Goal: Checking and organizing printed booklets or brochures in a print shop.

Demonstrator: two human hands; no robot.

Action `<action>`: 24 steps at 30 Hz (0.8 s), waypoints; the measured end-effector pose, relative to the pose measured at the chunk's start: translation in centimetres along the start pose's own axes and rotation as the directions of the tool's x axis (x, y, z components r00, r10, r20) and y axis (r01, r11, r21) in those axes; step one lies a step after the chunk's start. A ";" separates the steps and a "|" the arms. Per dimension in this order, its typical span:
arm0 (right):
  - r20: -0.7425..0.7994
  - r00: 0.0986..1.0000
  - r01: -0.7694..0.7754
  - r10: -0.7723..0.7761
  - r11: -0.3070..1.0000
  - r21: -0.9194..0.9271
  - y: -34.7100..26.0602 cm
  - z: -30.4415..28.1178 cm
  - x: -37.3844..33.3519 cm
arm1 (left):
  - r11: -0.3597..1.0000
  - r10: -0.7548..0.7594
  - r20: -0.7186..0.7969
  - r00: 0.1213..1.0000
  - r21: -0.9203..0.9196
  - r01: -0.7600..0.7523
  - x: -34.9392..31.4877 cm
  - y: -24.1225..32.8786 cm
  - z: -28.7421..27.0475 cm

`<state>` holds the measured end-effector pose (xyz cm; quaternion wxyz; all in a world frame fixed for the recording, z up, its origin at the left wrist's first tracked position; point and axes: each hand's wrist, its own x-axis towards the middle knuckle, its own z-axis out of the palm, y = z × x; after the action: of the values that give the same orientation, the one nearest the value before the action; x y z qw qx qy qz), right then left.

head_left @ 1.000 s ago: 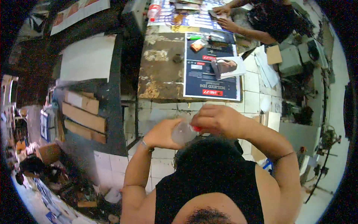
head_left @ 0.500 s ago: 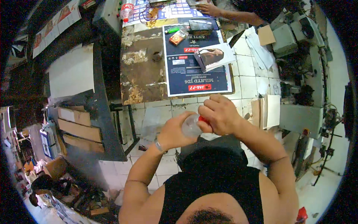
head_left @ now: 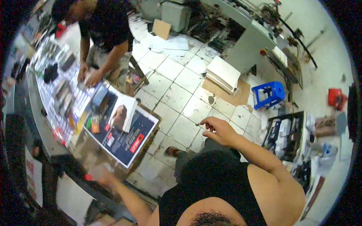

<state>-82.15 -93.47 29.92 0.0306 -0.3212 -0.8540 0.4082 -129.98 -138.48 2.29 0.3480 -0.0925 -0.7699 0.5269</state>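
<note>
My left hand [head_left: 106, 178] is wrapped round a clear plastic bottle [head_left: 97, 171] with a red cap [head_left: 88, 177], by the near left corner of the worktable [head_left: 98, 152]. Motion blurs the hand and bottle; I cannot tell whether the bottle touches the wood. Away from the table, over the tiled floor, my right hand [head_left: 221, 132] holds nothing, its thumb and fingers bent but apart. On the table lies a dark printed poster [head_left: 130, 148] bearing a white booklet [head_left: 122, 113], an orange pack [head_left: 95, 124] and a green lighter [head_left: 89, 123].
Across the table a co-worker [head_left: 107, 28] bends over it, both hands on the surface. Another bottle [head_left: 58, 135] with a red label lies at the table's left edge. Stacked boards [head_left: 222, 75] and a blue stool [head_left: 268, 94] stand on the tiled floor to the right.
My view has turned to the right. My right hand has come off the bottle's red cap, and my left hand has carried the bottle left to the table corner.
</note>
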 end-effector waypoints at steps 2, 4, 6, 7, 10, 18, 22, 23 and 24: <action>-0.123 0.992 -0.018 0.017 1.000 -0.004 2.1 -1.0 -1.0 | 0.944 -0.166 -0.004 0.986 -0.289 0.158 2.8 0.9 -8.0; -0.150 0.987 -0.041 0.049 0.998 0.057 4.5 0.0 -0.5 | 0.986 0.133 0.296 0.946 -0.140 -0.094 5.8 -3.6 -15.1; -0.160 0.987 -0.022 0.033 0.997 0.069 6.2 0.3 0.7 | 0.974 0.115 0.346 0.931 -0.221 -0.039 4.9 -5.0 -15.2; -0.155 0.987 -0.035 0.043 0.998 0.058 7.4 0.6 1.0 | 0.951 0.098 0.337 0.936 -0.308 0.011 4.2 -4.9 -15.1; -0.157 0.976 -0.138 0.151 0.986 0.095 9.6 0.9 0.6 | 0.768 0.050 0.280 0.959 -0.625 0.143 1.9 -4.2 -14.7; -0.241 0.671 -0.589 0.701 0.702 0.401 23.7 4.3 -6.4 | 0.134 0.397 -0.087 0.914 -0.979 -0.152 -5.8 2.6 -18.7; -0.045 0.554 -0.787 0.832 0.540 0.300 29.6 8.2 -10.2 | -0.185 0.881 -0.238 0.409 -0.969 -0.166 -7.5 11.0 -24.9; 0.009 0.537 -0.831 0.843 0.527 0.179 32.4 10.3 -11.6 | -0.240 0.929 -0.276 0.246 -0.956 -0.166 -7.4 13.5 -27.4; 0.017 0.538 -0.830 0.843 0.526 0.185 33.2 10.8 -11.4 | -0.270 0.950 -0.291 0.114 -0.948 -0.168 -7.2 16.0 -29.5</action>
<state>-59.10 -92.09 1.30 -0.1096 -0.7023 -0.5553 0.4317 -109.53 -113.30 -8.89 -0.4474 -0.4932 -0.7438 0.0580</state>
